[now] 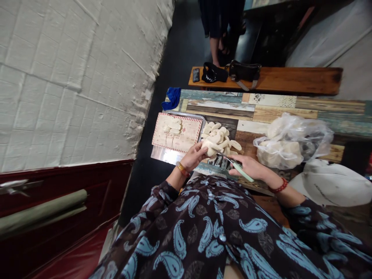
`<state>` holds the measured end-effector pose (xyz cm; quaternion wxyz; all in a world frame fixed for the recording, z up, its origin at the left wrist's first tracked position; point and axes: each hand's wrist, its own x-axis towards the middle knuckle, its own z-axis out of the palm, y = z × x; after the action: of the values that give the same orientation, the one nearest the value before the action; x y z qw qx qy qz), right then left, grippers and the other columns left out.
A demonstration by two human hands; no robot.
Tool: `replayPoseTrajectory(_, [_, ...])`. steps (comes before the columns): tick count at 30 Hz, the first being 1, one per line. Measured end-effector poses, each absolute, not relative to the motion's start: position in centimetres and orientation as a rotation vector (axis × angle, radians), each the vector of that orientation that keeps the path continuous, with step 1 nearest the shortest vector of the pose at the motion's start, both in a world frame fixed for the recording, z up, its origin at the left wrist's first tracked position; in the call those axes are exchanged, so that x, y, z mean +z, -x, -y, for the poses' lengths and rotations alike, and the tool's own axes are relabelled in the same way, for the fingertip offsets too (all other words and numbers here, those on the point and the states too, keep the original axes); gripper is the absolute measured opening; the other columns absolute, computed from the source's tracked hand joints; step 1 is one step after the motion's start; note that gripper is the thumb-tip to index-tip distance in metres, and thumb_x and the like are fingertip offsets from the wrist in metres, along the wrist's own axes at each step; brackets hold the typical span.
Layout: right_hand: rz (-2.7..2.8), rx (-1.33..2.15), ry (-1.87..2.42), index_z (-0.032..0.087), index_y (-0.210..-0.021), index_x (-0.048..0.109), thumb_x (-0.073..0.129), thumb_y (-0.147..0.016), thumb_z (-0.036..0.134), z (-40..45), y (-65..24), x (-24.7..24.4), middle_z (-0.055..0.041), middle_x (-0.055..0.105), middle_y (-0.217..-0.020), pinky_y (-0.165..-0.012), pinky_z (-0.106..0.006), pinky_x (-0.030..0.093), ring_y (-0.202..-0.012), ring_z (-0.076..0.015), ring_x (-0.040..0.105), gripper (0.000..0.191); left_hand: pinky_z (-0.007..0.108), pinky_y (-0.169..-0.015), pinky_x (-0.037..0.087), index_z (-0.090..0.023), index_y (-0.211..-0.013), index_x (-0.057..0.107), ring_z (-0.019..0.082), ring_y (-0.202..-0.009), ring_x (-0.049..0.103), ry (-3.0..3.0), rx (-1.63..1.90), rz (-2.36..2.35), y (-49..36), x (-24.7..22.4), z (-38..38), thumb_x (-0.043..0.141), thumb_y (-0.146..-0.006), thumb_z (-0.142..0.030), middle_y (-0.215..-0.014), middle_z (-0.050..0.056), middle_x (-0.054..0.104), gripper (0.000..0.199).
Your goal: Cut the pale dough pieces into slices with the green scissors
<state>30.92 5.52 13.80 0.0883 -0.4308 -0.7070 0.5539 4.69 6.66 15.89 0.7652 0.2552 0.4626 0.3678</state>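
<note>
My left hand [197, 155], fingers pinched, holds a pale, rounded dough-like piece [209, 148] above the table's near edge. My right hand [247, 167] is closed on scissors with a light green handle [243, 172]. Their dark blades meet the right side of the held piece. Just beyond both hands lies a heap of pale, oblong cut pieces [216, 133]. To the left, a few similar pieces [174, 126] rest on a cream sheet with a red striped border [190, 141], which lies over a metal tray [202, 118].
Clear plastic bags with pale lumps [280, 153] and a white cap [334, 184] are at right. A blue cloth [172, 98] lies at the table's far left corner. Behind, a wooden bench [296, 79] bears a phone [196, 74], black cap [214, 72] and bag [244, 71]. A person stands beyond.
</note>
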Motion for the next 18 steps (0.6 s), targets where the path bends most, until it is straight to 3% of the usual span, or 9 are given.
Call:
replayPoseTrajectory(10, [2.166,1.671,1.299,0.017,-0.135,0.060,0.072,-0.075,0.052,-6.2,-29.5,14.8,-0.0118,0.073,-0.112,-0.088,-0.039,0.054,-0.097,-0.0284,0.069,0.071,0.031,-0.080,0.054,-0.012,-0.106,0.067,0.018,-0.087,0.065,-0.723,0.704,-1.096,-5.0,15.5,-6.3,0.080,-0.073,-0.046,-0.098,0.007,0.069,0.049])
replayPoseTrajectory(18, [2.085,1.679,1.277,0.015,-0.124,0.068,0.070,-0.079,0.050,-6.2,-28.6,14.8,-0.0091,0.076,-0.099,-0.078,-0.033,0.054,-0.088,-0.0259,0.070,0.058,0.024,-0.068,0.051,-0.010,-0.102,0.068,0.012,-0.072,0.060,-0.876,0.590,-1.137,-4.2,15.6,-6.7,0.075,-0.076,-0.053,-0.089,0.007,0.068,0.051])
